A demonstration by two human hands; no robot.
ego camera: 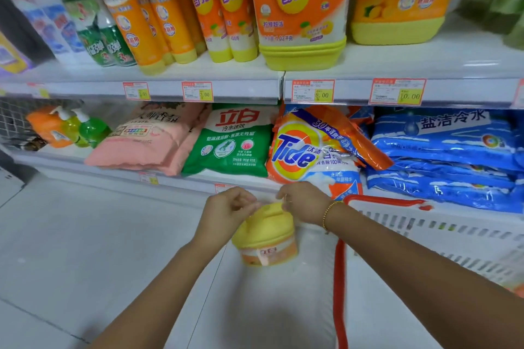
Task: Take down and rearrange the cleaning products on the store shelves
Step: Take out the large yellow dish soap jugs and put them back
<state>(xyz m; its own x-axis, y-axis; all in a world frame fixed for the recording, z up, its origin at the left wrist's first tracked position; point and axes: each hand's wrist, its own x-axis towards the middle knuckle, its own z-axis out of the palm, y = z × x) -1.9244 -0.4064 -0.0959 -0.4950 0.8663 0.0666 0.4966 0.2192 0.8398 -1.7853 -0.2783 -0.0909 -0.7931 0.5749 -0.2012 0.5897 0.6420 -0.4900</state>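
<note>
Both hands are closed on the load. Your left hand [229, 207] and right hand [302, 201] curl their fingers onto the yellow top of the detergent bottle [266, 241], which hangs directly beneath the grip. The white basket [425, 224] sits just right of the grip, and the Tide bag [300, 150] lies beyond it.

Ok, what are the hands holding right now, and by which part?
A yellow-topped bottle. The left hand and the right hand both pinch it at its very top, around the cap.
</note>
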